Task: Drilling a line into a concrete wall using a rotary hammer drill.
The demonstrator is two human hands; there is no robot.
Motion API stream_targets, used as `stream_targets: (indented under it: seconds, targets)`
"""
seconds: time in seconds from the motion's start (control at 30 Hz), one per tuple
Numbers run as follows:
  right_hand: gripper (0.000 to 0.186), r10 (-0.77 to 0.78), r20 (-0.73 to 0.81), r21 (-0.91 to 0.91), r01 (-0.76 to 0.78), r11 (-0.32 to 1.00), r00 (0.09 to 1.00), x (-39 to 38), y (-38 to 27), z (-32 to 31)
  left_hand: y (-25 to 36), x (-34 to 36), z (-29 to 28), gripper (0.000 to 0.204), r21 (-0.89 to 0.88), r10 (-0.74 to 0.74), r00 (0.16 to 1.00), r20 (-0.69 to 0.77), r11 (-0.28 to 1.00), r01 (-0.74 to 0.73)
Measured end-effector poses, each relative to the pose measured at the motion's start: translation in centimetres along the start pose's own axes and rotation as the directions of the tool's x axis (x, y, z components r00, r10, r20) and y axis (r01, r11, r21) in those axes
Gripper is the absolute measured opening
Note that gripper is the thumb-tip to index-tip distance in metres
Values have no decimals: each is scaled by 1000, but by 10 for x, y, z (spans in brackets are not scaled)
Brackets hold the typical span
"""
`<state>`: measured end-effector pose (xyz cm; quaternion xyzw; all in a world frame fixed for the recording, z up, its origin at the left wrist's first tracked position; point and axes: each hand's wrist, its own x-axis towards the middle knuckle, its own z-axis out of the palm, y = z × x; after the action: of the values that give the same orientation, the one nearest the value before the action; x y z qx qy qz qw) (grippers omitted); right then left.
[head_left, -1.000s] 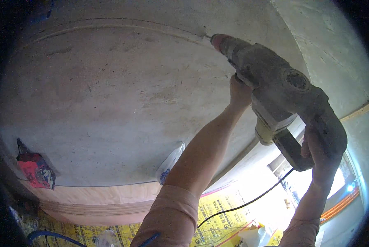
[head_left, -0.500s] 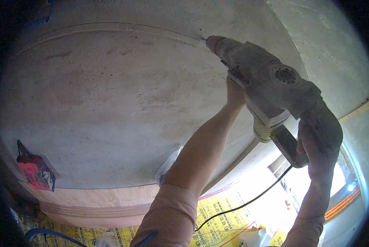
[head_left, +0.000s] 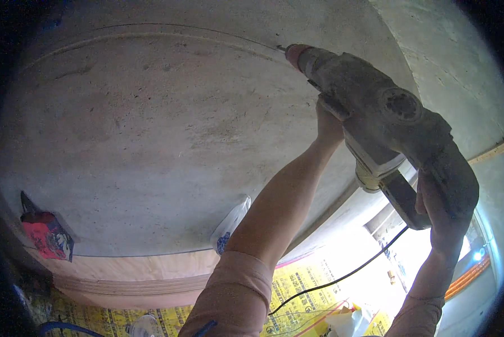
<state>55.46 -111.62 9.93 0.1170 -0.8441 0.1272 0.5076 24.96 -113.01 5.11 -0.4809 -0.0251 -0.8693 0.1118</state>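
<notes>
A dusty grey rotary hammer drill [head_left: 370,92] is held up against the concrete wall, tilted with its nose to the upper left. My left hand [head_left: 329,122] is closed round its front side handle, the fingers mostly hidden behind the tool. Round the rear handle, my right hand [head_left: 440,205] is closed, partly in shadow. A short drill bit [head_left: 281,49] juts from the reddish chuck [head_left: 298,56], its tip at a thin dark line on the wall; whether it touches the surface I cannot tell. The black power cord [head_left: 342,276] hangs down from the rear handle.
A red bag [head_left: 46,238] and a white plastic bag [head_left: 232,222] are at the wall's lower part, above pale boards [head_left: 134,278]. Yellow printed sheeting [head_left: 302,286] covers the floor. Orange pipes [head_left: 468,278] run at the right, beside a bright opening.
The drill and both hands have shifted slightly right in the picture. More of the bit shows in front of the chuck. Both hands keep their hold.
</notes>
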Motion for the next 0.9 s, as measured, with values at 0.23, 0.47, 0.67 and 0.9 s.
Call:
stream_targets:
  seconds: [0.23, 0.47, 0.67, 0.9]
  targets:
    - [38, -35, 33, -58, 37, 998, 999, -1, 0, -6, 4, 0, 10, 28, -640, -199, 980, -10, 754, 146]
    - [46, -113, 38, -313, 120, 942, 993, -6, 16, -14, 11, 2, 11, 27, -150, 94, 989, 111, 986, -77]
    - [44, -110, 70, 16, 109, 994, 991, 1, 19, -19, 17, -9, 24, 30, 461, 210, 971, 118, 854, -241]
    - [19, 92, 212, 350, -163, 922, 973, 13, -8, -18, -1, -8, -2, 33, 381, 216, 967, -137, 912, -150]
